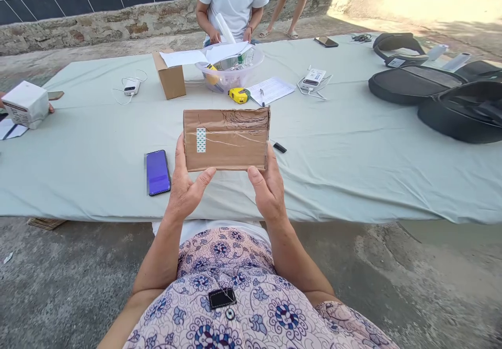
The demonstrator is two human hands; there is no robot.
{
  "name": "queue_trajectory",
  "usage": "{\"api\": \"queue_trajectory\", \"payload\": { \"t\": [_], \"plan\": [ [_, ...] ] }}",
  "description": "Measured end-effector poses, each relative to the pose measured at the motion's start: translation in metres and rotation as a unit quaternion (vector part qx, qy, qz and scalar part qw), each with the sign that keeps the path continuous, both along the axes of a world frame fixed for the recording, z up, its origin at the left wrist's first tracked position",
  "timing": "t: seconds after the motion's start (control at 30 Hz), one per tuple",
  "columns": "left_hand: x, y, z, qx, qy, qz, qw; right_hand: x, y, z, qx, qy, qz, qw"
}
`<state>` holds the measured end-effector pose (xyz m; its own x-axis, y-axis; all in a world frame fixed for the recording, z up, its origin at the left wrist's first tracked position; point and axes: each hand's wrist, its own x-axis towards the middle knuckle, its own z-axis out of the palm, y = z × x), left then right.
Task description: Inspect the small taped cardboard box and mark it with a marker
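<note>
in the head view, the left hand (183,189) and right hand (271,187) hold a cardboard box (229,148) between them over the tablecloth (353,171), thumbs pressed to its near edge, other fingers mostly hidden; a smartphone (158,173) lies near the left hand.

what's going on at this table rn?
A person holds a cardboard box in front of them, left hand on one side, right hand on the other, thumbs along its near edge. A phone lies on the tablecloth by the left hand. Across the table, someone in a white T-shirt is behind a plastic bowl of items. At the left edge, another person's hand is at a white box.
</note>
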<state>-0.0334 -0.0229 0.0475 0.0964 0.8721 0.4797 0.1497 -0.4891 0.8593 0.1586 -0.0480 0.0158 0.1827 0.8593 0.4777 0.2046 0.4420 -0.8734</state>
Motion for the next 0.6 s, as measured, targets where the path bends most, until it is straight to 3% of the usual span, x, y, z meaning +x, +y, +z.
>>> {"api": "queue_trajectory", "payload": {
  "t": [0.3,0.6],
  "plan": [
    [-0.027,0.011,-0.004,0.013,0.012,-0.137,0.990,0.007,0.004,-0.006,0.021,0.035,0.010,0.999],
    [-0.020,0.007,-0.006,0.052,0.028,-0.080,0.995,0.002,0.002,-0.007,0.048,0.033,-0.013,0.998]
  ]
}}
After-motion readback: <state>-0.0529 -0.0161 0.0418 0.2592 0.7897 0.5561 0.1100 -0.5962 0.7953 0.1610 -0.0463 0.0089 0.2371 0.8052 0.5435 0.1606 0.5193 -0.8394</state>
